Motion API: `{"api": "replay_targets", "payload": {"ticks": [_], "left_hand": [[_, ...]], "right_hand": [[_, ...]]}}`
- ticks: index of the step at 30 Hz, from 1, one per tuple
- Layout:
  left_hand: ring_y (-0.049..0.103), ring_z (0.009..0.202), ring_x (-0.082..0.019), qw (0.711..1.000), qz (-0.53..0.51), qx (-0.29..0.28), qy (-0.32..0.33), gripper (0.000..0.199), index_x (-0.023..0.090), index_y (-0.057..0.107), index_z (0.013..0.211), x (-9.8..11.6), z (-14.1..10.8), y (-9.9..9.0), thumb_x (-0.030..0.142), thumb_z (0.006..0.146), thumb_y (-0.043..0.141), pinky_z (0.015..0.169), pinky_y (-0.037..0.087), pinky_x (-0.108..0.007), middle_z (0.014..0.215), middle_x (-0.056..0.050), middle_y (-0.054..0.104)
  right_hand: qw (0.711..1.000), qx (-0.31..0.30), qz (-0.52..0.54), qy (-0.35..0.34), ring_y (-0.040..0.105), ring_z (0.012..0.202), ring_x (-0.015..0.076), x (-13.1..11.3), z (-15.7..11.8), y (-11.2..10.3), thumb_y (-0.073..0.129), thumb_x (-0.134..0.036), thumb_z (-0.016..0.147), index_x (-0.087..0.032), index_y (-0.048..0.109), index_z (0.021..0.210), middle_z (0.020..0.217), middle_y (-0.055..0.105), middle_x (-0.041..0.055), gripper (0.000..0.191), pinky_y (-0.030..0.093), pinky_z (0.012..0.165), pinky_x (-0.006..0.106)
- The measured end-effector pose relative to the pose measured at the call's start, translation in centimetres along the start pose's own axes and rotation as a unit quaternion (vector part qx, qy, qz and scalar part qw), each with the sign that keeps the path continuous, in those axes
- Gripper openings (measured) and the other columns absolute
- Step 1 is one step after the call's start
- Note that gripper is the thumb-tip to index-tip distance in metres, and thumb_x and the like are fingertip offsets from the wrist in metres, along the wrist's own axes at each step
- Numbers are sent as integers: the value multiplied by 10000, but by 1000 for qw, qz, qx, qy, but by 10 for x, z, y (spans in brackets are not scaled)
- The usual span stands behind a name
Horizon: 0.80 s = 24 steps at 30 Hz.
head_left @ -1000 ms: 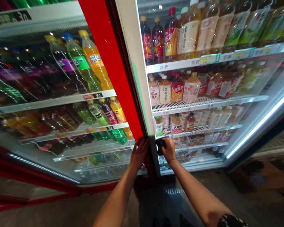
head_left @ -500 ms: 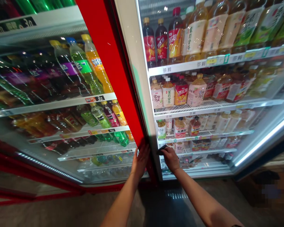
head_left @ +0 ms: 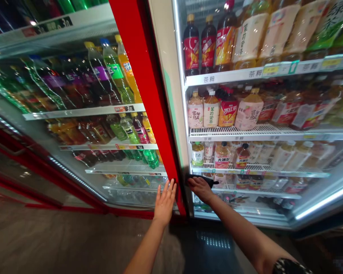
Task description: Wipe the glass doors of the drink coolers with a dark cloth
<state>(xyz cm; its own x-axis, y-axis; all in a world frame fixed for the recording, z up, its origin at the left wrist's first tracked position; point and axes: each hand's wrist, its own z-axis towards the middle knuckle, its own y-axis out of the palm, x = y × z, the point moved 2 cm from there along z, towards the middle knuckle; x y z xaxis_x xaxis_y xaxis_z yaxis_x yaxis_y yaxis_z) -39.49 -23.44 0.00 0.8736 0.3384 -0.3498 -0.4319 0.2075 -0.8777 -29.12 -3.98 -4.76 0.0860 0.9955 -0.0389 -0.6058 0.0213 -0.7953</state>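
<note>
My left hand [head_left: 165, 203] lies open with its fingers spread, at the glass beside the lower part of the red door frame [head_left: 148, 87] of the left drinks fridge. My right hand [head_left: 200, 188] presses a black cloth [head_left: 210, 180] against the lower edge of the pale frame [head_left: 167, 72] on the right fridge. Part of the cloth sticks out to the right of the fingers; the rest is under the hand. A narrow dark gap runs between the two fridge frames, with one hand on either side.
Several soda bottles [head_left: 112, 72] fill the left fridge's shelves. Behind the right glass, tea bottles [head_left: 251, 38] stand above a white shelf edge [head_left: 228, 76]. A bright light strip [head_left: 326, 199] runs down the right side. Below is a grey floor [head_left: 103, 243].
My left hand has come slightly down and left, its fingers now spread. My right hand has moved left and flattened, and more of the black cloth shows. The view has shifted.
</note>
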Motion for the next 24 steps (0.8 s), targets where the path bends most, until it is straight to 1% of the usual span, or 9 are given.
{"api": "replay_targets", "payload": {"ticks": [4,7,11,14,16,18,20,22,24], "left_hand": [[-65,1578,-214,1000,3,-4,-6,739,180,292,1601,0,2,2,87,889,467,1289,7,-527,1697,-40,154],[-65,1576,-224,1000,3,-13,-7,769,172,268,1608,-6,9,6,85,876,489,1286,-5,-526,1699,-53,133],[-35,1579,-234,1000,-4,-24,-1,813,179,224,1618,-15,10,12,88,864,513,1285,29,-542,1698,-75,127],[19,1581,-243,1000,-12,-16,-1,837,184,215,1620,-14,12,17,54,844,501,1283,86,-555,1692,-85,164],[57,1580,-261,1000,-18,2,-9,863,174,219,1619,-10,18,21,24,815,493,1276,129,-567,1687,-101,191],[91,1578,-273,999,-22,33,-23,865,163,219,1618,-4,26,26,6,807,474,1268,166,-573,1680,-117,219],[117,1577,-268,997,-23,71,-35,850,159,214,1620,2,33,33,-14,817,435,1264,197,-567,1672,-121,253],[128,1576,-261,994,-21,102,-44,851,161,206,1621,7,38,41,-37,817,400,1261,213,-562,1665,-117,278],[125,1577,-262,990,-21,126,-50,862,167,198,1624,11,40,51,-42,812,398,1262,209,-564,1664,-113,288]], "right_hand": [[999,7,-20,-24,575,1219,249,4,11,8,521,-142,980,-218,675,1288,1368,645,97,353,515,1005,388],[997,9,-22,-68,549,1298,233,-1,12,20,499,-129,982,-205,670,1308,1415,630,84,376,512,1039,381],[987,5,-8,-158,526,1359,171,10,-6,26,461,-52,958,-218,674,1297,1436,627,29,433,469,1115,353],[977,11,-1,-211,468,1427,184,22,-11,25,479,-35,947,-205,656,1312,1462,606,26,440,413,1186,411],[977,19,-6,-213,415,1470,209,25,-10,29,511,-49,946,-187,629,1345,1485,584,41,438,379,1216,457],[978,22,-11,-207,404,1478,223,25,-11,37,526,-52,945,-167,596,1383,1494,573,65,459,378,1218,481],[977,15,-3,-214,449,1449,212,25,-18,46,531,-50,944,-171,596,1386,1457,607,73,463,412,1198,467],[971,2,2,-238,497,1412,194,27,-27,52,541,-54,943,-198,637,1338,1401,653,46,432,435,1185,429],[968,6,-15,-250,502,1408,191,29,-32,52,543,-53,945,-214,664,1295,1385,665,17,404,420,1201,414]]}}
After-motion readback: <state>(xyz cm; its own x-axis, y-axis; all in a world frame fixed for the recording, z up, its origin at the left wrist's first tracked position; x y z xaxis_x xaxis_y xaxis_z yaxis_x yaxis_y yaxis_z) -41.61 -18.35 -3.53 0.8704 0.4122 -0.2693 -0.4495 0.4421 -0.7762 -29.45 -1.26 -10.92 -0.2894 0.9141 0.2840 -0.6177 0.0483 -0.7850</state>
